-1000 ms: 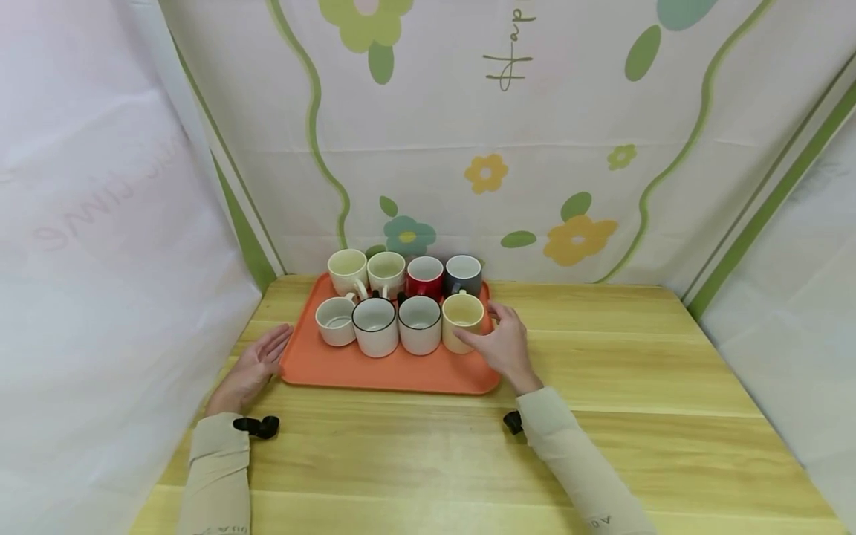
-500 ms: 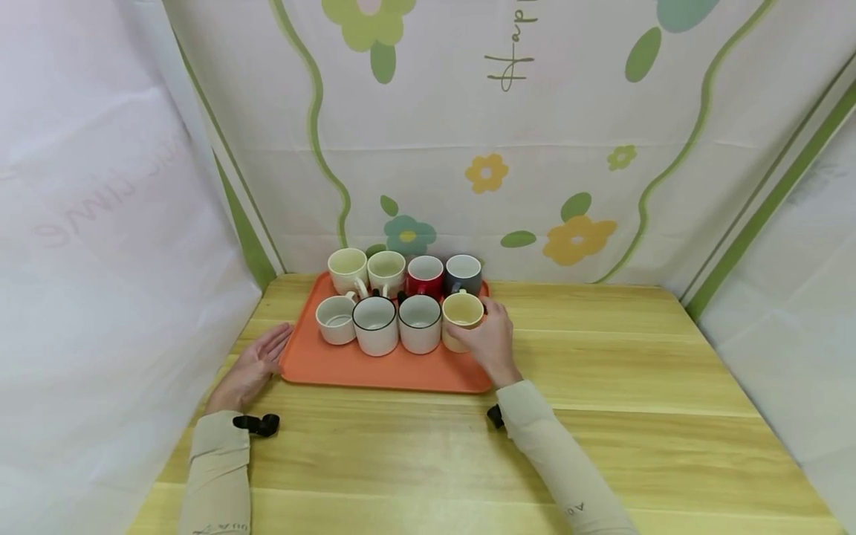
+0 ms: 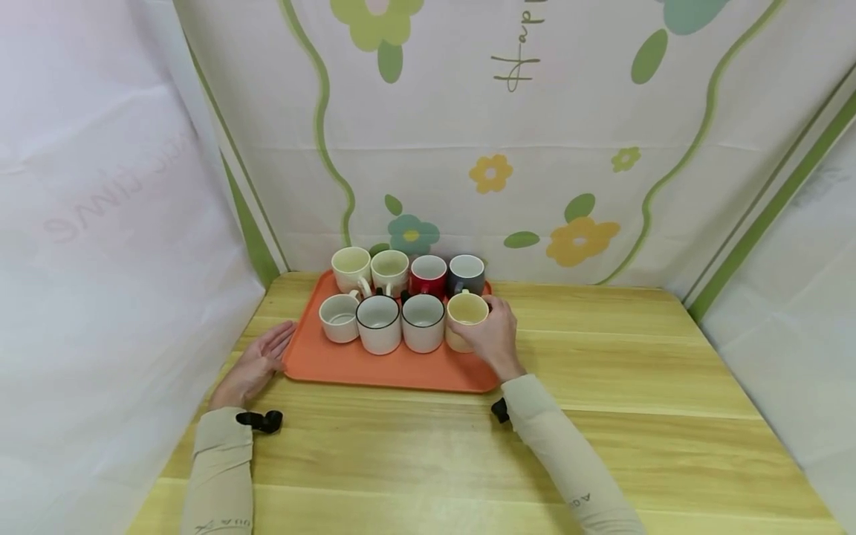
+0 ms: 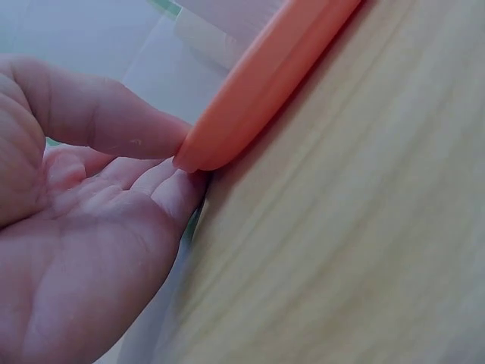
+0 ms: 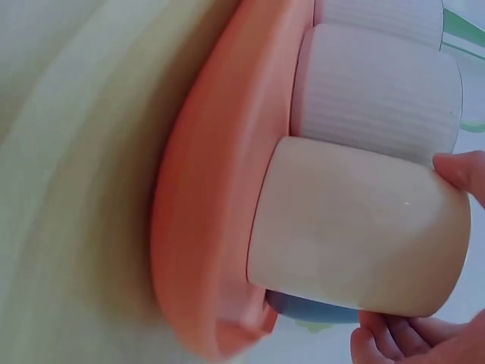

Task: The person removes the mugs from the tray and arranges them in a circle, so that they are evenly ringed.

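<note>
We count eight mugs (image 3: 423, 338) on the tray (image 3: 388, 374), two rows of four; seven look settled. Remaining, we judge: the yellow mug (image 3: 467, 310), near row's right end, right hand (image 3: 493, 338) grip clamped on it. The left hand (image 3: 253, 365), fingers straight, touches the tray's edge.

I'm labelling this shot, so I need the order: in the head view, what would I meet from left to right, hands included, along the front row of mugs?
Left hand, short white mug, first black-rimmed mug, second black-rimmed mug, pale yellow mug, right hand.
</note>
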A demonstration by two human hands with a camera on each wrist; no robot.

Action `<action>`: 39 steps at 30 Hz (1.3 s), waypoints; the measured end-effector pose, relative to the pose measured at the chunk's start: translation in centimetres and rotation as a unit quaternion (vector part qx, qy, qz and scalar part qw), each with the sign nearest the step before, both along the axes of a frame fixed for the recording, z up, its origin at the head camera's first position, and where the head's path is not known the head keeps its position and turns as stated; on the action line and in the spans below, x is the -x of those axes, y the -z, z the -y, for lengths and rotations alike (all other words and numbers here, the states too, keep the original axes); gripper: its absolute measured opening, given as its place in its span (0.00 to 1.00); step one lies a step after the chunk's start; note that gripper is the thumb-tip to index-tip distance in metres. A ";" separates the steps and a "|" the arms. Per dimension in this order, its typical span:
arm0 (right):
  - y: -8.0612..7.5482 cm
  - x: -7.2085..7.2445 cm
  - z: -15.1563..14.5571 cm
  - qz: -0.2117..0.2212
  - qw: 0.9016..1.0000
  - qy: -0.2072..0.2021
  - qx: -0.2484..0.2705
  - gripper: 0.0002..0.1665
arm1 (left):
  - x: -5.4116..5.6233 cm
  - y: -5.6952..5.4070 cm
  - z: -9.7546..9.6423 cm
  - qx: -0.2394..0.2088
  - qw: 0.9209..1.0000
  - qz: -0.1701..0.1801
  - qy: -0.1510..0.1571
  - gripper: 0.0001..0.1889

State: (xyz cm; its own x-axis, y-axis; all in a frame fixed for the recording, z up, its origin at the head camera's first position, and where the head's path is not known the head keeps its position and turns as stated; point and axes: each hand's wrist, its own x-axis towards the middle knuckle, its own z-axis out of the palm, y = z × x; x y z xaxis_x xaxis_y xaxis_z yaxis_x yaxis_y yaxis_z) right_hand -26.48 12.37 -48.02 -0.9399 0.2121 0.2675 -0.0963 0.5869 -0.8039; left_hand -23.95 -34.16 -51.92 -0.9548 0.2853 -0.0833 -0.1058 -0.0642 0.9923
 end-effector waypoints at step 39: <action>-6.4 4.4 -17.6 0.114 0.945 -0.293 -0.086 0.48 | -0.2 -0.2 -0.1 0.007 1.000 0.009 -0.009 0.56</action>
State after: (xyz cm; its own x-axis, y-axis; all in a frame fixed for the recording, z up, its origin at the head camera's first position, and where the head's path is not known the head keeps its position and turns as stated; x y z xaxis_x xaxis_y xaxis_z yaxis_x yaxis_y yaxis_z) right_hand -30.91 29.95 -41.65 -0.9196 -0.3918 0.0276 -0.2822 0.6102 -0.7403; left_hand -23.79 -34.08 -51.69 -0.9581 0.2667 -0.1042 -0.1226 -0.0533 0.9910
